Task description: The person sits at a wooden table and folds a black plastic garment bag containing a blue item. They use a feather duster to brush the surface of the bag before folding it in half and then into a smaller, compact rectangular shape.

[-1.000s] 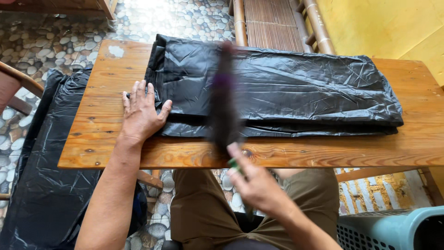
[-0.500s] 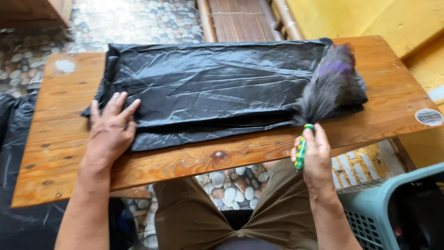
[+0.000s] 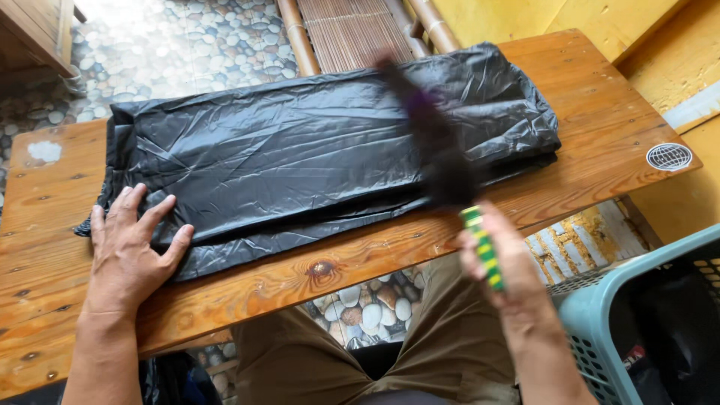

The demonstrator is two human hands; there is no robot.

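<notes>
One head-worn camera is looking steeply down from close above the wooden surface (image 3: 615,142), facing forward across it toward the pebble floor (image 3: 187,45) beyond. It is taking in both hands at the near edge and the person's lap below.

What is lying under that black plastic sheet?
The folded black plastic sheet lies on a wooden table, whose boards show all around it. The left hand presses its near corner flat. Whatever may sit between its layers is covered.
</notes>
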